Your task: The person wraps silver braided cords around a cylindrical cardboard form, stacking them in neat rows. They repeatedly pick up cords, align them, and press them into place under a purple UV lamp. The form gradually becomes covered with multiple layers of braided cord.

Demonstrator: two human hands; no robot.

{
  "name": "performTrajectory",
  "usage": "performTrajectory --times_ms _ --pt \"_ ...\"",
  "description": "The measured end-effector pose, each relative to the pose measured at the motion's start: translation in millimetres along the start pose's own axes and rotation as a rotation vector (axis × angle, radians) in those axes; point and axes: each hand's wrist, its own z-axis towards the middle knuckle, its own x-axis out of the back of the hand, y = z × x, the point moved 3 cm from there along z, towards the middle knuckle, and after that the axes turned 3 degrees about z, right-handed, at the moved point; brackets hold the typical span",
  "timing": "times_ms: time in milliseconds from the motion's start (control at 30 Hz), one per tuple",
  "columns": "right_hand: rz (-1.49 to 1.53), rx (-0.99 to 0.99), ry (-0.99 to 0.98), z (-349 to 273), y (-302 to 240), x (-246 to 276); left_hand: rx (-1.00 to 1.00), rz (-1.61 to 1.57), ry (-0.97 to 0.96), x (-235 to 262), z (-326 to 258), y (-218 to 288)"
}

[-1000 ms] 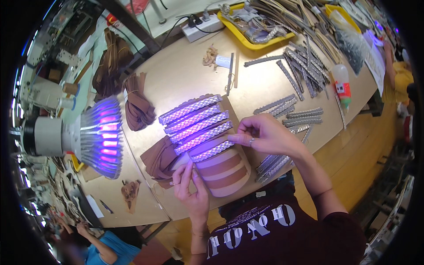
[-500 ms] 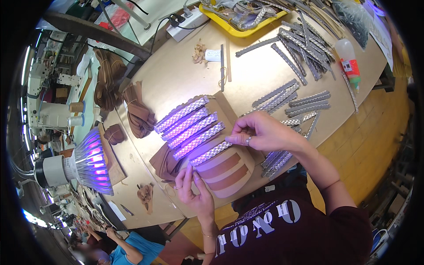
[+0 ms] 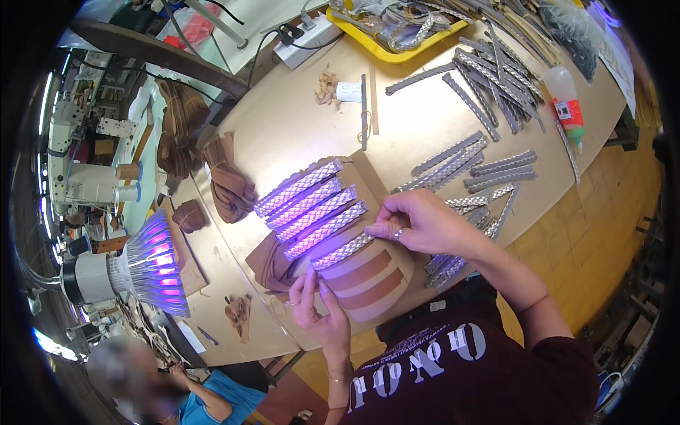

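A brown striped panel (image 3: 368,280) lies on the tan worktable (image 3: 297,120) before me. Several silver braided strips (image 3: 308,202) lie side by side across it, lit violet. My left hand (image 3: 319,312) pinches the near-left end of the lowest braided strip (image 3: 341,251). My right hand (image 3: 425,223) presses the strip's right end down with its fingertips; a ring shows on one finger. Both hands hold this one strip flat against the panel.
A purple-glowing lamp (image 3: 142,265) hangs at the left. Loose braided strips (image 3: 489,166) lie to the right, more (image 3: 496,78) at the back. A glue bottle (image 3: 569,106), yellow tray (image 3: 397,35), power strip (image 3: 304,42), brown leather pieces (image 3: 230,180). Another person (image 3: 177,386) sits lower left.
The view has shifted; the lamp sits lower left now. My hands stay on the lowest strip, the left hand having slid closer to its end.
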Motion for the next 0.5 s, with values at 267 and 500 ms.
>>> performTrajectory --times_ms 267,500 --pt "-0.138 -0.124 0.110 -7 7 -9 0.000 -0.121 0.049 -3 1 -12" --pt "0.181 -0.087 -0.045 -6 9 -8 0.111 -0.510 0.078 -1 1 -15"
